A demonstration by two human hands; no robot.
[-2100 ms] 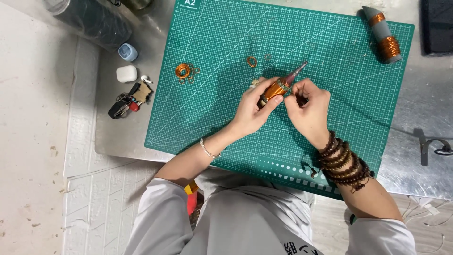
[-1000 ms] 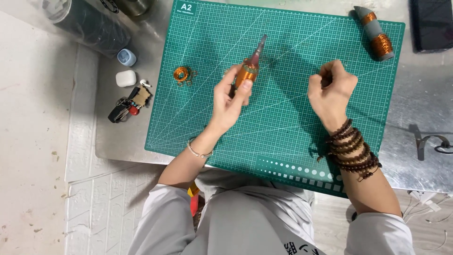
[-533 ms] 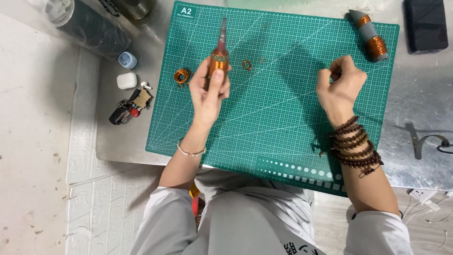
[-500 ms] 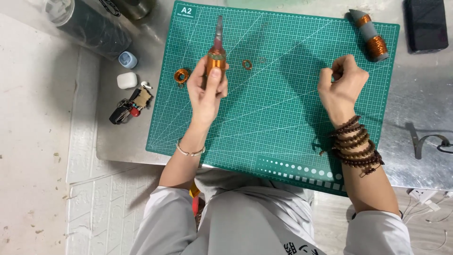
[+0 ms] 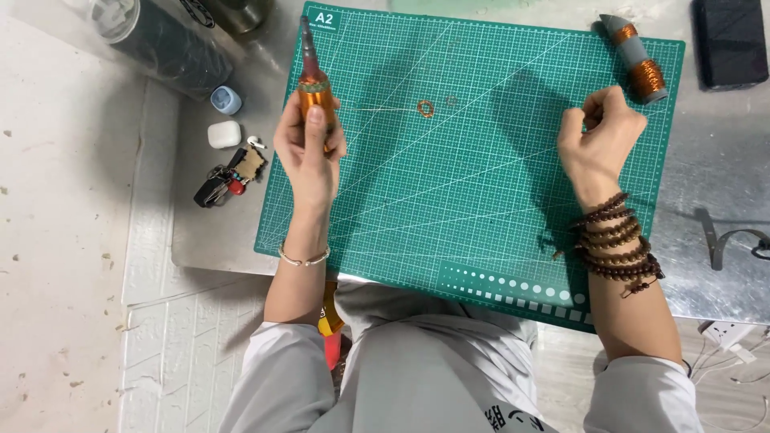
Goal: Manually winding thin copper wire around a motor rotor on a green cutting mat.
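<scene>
Head view: left hand (image 5: 307,148) grips an orange pen-shaped tool (image 5: 314,80) far left; right hand (image 5: 597,140) pinches thin wire. Keep the wire taut above the green cutting mat (image 5: 481,200); steady both wrists.

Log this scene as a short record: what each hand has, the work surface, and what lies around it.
left hand: shut on an orange-handled tool, tip pointing away from the person
right hand: closed in a fist over the mat, contents not visible
surface: green cutting mat on a metal table
on mat: small copper wire ring; copper wire spool at far right corner
left of mat: keys, white earbud case
wrists: bead bracelets on right, thin bangle on left
</scene>
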